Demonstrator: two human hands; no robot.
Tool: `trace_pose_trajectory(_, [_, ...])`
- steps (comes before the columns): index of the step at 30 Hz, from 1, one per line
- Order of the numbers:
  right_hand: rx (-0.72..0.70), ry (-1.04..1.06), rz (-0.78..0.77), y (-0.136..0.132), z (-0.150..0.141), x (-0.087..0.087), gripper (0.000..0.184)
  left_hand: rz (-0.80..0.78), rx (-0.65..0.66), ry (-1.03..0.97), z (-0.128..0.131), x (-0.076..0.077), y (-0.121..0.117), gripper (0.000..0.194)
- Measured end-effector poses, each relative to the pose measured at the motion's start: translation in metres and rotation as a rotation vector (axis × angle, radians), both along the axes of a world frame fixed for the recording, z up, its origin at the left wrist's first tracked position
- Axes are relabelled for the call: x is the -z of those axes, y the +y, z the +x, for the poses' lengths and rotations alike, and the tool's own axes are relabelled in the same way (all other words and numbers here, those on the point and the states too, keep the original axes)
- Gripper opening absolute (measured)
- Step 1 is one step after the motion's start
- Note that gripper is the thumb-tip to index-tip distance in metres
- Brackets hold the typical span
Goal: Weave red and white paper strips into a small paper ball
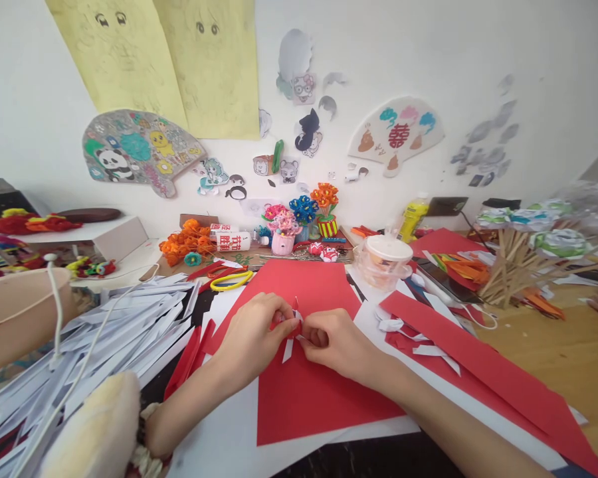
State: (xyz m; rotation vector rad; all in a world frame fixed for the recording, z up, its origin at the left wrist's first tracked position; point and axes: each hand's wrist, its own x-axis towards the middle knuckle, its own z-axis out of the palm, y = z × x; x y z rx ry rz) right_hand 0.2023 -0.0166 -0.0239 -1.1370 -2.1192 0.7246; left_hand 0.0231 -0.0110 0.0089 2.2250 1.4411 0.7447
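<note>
Over a large red paper sheet (323,411), both hands meet at a small folded piece of red and white paper (297,320). My left hand (256,332) pinches it from the left between thumb and fingers. From the right, the curled fingers of my right hand (335,340) press at its other side. A white paper end (288,350) sticks out below the fingertips, and a red tip points up above them. Much of the folded piece is hidden by my fingers. White sheets (219,421) lie under the red one.
Many white paper strips (134,338) cover the left side, near yellow-handled scissors (232,281). A lidded plastic cup (383,259) stands behind my right hand. Red paper (488,365) and paper flowers on sticks (513,265) lie right. Small potted flowers (282,232) line the wall.
</note>
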Motion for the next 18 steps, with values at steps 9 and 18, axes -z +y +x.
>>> trace_pose_trajectory(9, [0.056, -0.111, 0.158, -0.0005, -0.0026, 0.0034, 0.019, -0.054, -0.007, -0.114, -0.0012, 0.0028, 0.0027, 0.016])
trace_pose_trajectory(18, [-0.039, -0.055, 0.148, 0.0006, -0.0025, 0.0037, 0.023, -0.166, -0.014, -0.138, -0.0021, -0.0044, 0.0042, 0.020])
